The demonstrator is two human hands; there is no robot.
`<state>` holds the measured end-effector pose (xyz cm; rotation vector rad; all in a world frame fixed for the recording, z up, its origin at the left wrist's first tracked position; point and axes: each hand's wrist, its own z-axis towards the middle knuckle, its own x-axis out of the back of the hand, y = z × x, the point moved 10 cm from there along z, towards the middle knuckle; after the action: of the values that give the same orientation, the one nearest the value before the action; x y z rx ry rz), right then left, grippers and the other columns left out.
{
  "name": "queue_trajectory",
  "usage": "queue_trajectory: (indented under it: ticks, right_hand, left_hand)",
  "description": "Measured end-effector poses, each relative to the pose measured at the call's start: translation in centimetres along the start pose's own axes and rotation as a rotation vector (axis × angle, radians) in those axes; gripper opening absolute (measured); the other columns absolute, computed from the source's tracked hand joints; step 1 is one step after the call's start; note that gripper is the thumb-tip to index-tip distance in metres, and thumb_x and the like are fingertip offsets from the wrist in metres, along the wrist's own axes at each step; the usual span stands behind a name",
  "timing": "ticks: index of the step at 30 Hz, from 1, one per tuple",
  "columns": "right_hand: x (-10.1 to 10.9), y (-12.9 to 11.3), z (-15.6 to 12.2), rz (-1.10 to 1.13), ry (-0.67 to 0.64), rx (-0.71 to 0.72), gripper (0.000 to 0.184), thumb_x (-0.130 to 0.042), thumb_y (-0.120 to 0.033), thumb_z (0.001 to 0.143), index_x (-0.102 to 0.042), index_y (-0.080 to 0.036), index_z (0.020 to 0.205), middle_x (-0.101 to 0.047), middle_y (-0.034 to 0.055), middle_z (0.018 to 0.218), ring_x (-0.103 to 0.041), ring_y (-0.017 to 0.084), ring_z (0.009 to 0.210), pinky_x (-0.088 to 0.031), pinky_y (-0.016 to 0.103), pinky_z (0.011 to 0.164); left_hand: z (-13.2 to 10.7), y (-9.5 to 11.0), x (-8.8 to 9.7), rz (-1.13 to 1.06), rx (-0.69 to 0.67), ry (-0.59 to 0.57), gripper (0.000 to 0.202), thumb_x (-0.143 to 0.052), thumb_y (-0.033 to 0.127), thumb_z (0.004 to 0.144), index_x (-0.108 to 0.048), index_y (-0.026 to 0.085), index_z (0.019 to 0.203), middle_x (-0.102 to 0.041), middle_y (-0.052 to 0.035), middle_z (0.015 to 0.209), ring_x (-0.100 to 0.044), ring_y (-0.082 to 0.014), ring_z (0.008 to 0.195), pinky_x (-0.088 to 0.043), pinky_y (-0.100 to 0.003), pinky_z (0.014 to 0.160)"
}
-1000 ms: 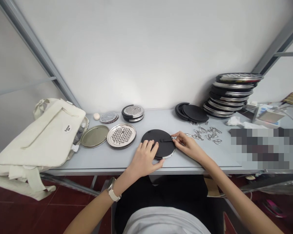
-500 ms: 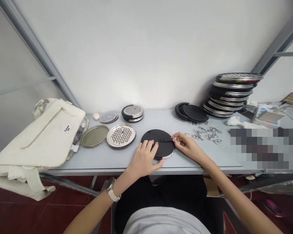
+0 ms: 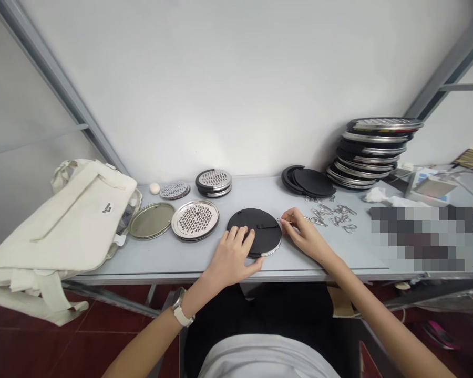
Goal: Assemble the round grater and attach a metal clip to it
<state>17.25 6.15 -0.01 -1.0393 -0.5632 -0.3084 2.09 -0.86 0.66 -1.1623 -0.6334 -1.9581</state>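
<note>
A round black disc with a silvery rim part and a straight slit lies flat on the table before me. My left hand rests on its near left side, fingers on top and thumb along the near rim, holding it. Just off the disc's right edge, by the slit's outer end, my right hand pinches a small shiny metal clip, mostly hidden by the fingertips. Several loose metal clips are scattered right of that hand. Left of the disc lies a round metal grater plate.
A green-gold round lid, more grater discs and a small pale ball are at the left. Beside them slumps a cream bag. Black round parts and a tall leaning stack of discs stand at the back right.
My right hand has moved slightly right, off the disc's edge, and the metal clip in its fingertips shows more. The left hand and disc have stayed put.
</note>
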Motion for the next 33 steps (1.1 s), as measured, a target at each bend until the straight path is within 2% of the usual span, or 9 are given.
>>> queue_trajectory:
  ticks: [5, 17, 24, 29, 33]
  right_hand:
    - [-0.08, -0.17, 0.04, -0.003, -0.011, 0.022, 0.008, -0.044, -0.029, 0.095, -0.048, -0.023, 0.093, -0.059, 0.0033, 0.088, -0.060, 0.019, 0.080, -0.046, 0.032, 0.075]
    - [0.71, -0.51, 0.18, -0.091, 0.053, 0.068, 0.020, -0.049, -0.032, 0.094, -0.067, -0.022, 0.095, -0.063, 0.0081, 0.092, -0.062, 0.024, 0.088, -0.048, 0.038, 0.083]
    - [0.34, -0.44, 0.20, -0.098, 0.029, 0.085, 0.024, -0.047, -0.030, 0.095, -0.064, -0.022, 0.109, -0.064, 0.0061, 0.087, -0.062, 0.022, 0.081, -0.048, 0.035, 0.078]
    - [0.12, -0.24, 0.13, -0.098, 0.008, 0.082, 0.022, -0.047, -0.029, 0.094, -0.063, -0.022, 0.107, -0.066, 0.0056, 0.090, -0.062, 0.021, 0.081, -0.048, 0.033, 0.077]
    - [-0.10, -0.21, 0.10, -0.085, -0.025, 0.051, 0.021, -0.045, -0.028, 0.095, -0.062, -0.022, 0.106, -0.066, 0.0032, 0.084, -0.062, 0.019, 0.076, -0.047, 0.030, 0.071]
  left_hand:
    - [0.02, 0.00, -0.05, 0.002, 0.000, -0.001, 0.055, -0.052, 0.045, 0.087, -0.051, 0.010, 0.130, -0.056, -0.0159, 0.121, -0.049, -0.0316, 0.109, -0.043, -0.047, 0.094]
    - [0.00, 0.00, -0.11, -0.003, 0.001, -0.006, 0.055, -0.052, 0.045, 0.087, -0.051, 0.010, 0.129, -0.055, -0.0158, 0.122, -0.048, -0.0315, 0.109, -0.042, -0.047, 0.095]
    - [-0.02, 0.01, -0.18, 0.007, -0.001, -0.013, 0.055, -0.052, 0.045, 0.087, -0.051, 0.009, 0.129, -0.055, -0.0159, 0.122, -0.049, -0.0310, 0.109, -0.042, -0.047, 0.095]
    - [0.00, -0.02, -0.22, 0.009, -0.002, -0.008, 0.055, -0.051, 0.045, 0.087, -0.051, 0.009, 0.129, -0.055, -0.0159, 0.122, -0.048, -0.0313, 0.109, -0.042, -0.047, 0.096]
    - [0.01, -0.05, -0.29, 0.007, 0.002, -0.014, 0.056, -0.051, 0.045, 0.087, -0.051, 0.009, 0.129, -0.055, -0.0161, 0.122, -0.048, -0.0313, 0.109, -0.042, -0.047, 0.096]
